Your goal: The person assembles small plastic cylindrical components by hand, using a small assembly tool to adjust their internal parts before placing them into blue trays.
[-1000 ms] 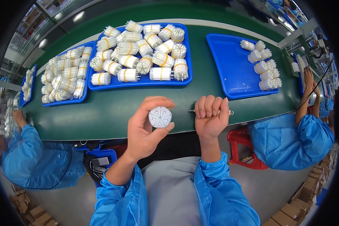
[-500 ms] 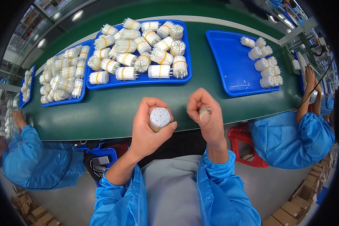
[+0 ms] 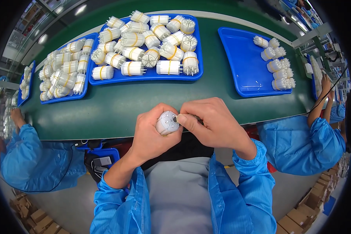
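Your left grip (image 3: 150,132) wraps a smooth white cylinder (image 3: 166,124), its end seamed into wedges, above the green counter (image 3: 105,111); your right grip (image 3: 210,120) pinches a mostly hidden tool (image 3: 175,119) at its 3 o'clock rim. Banded cylinders (image 3: 132,68) fill a blue tray (image 3: 150,78) at 11 o'clock.

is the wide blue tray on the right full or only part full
Only part full: white cylinders line its right side, while the wide blue tray shows bare bottom across its left.
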### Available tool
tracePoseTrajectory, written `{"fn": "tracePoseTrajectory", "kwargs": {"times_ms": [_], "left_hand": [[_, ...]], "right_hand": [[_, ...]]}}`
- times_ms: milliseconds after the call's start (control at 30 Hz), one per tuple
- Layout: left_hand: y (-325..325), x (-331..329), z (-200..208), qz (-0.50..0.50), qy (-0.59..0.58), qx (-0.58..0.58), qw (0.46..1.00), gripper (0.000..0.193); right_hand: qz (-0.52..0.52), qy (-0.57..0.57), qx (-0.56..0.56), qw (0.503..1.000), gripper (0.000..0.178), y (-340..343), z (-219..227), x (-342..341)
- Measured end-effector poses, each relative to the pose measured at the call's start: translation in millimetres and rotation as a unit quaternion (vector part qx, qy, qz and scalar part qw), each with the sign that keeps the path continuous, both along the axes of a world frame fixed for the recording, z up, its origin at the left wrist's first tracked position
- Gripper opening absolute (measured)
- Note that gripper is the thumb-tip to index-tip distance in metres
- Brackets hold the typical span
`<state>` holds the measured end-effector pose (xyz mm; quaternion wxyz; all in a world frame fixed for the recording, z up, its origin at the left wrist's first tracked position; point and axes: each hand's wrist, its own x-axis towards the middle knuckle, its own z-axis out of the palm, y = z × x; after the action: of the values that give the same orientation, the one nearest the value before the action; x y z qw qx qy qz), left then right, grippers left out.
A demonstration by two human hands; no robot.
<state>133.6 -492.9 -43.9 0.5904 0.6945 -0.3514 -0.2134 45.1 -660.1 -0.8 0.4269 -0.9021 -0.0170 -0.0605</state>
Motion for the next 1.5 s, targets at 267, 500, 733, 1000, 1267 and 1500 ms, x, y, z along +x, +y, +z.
{"fn": "tracePoseTrajectory", "kwargs": {"times_ms": [267,500,733,1000,1267,1500], "left_hand": [[2,2,-4,-0.012,-0.025,0.007,1.000,0.020],[1,11,-5,-0.034,-0.012,0.036,0.999,0.024],[-13,69,31,0.000,-0.006,-0.034,0.999,0.041],[-112,171,59,0.118,-0.340,0.143,0.922,0.046],[-153,213,42,-0.019,-0.538,0.262,0.801,0.046],[-126,225,34,-0.049,-0.514,0.176,0.838,0.056]], "right_hand": [[0.000,0.020,-0.069,0.997,0.025,3,2,3],[-0.012,0.026,-0.036,0.999,0.024,-3,-9,7],[-0.112,-0.046,0.498,0.859,0.042,-28,-51,-18],[-0.050,-0.155,0.628,0.761,0.040,-22,-82,-19],[-0.061,-0.152,0.618,0.769,0.041,-23,-88,-24],[-0.088,-0.164,0.594,0.783,0.032,-40,-76,-37]]}}
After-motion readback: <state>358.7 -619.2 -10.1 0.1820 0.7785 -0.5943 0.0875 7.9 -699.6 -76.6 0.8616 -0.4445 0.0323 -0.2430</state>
